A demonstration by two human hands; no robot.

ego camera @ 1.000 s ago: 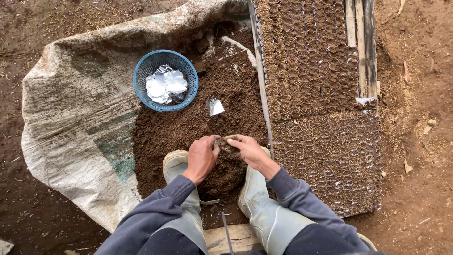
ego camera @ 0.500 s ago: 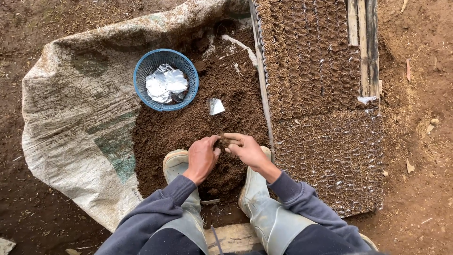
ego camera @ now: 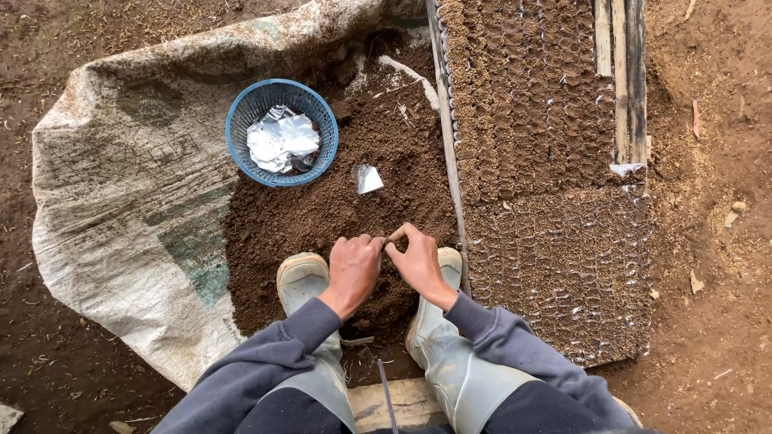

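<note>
**A:** What does the head view show at its centre?

**B:** Two bare hands meet low in the middle of the frame, over a heap of dark soil [ego camera: 322, 217] spread on a pale woven sack [ego camera: 112, 209]. The left hand [ego camera: 354, 269] and right hand [ego camera: 420, 261] press fingertip to fingertip. Their fingers are drawn narrow around something small and soil-coloured; I cannot tell what it is, or whether it is a little bag or only a pinch of soil.

**B:** It reads as the filling or shaping step, done just above the heap, between two pale rubber boots [ego camera: 304, 281].

**A:** What would a following move call for?

**B:** A judgement only: a steady pinch, so that nothing spills, and a short reach to the right, where rows of small soil-filled bags [ego camera: 523, 88] stand packed together.

**A:** What else is around?

**B:** A blue plastic basket [ego camera: 241, 120] sits upper left of the hands, holding crumpled clear plastic [ego camera: 281, 141]. One small clear piece [ego camera: 368, 180] lies on the soil above the hands. Wooden slats [ego camera: 619, 72] lie across the rows at upper right.

**A:** Anything in the way?

**B:** A thin rail [ego camera: 444, 120] edges the rows, just beside the right hand.
</note>
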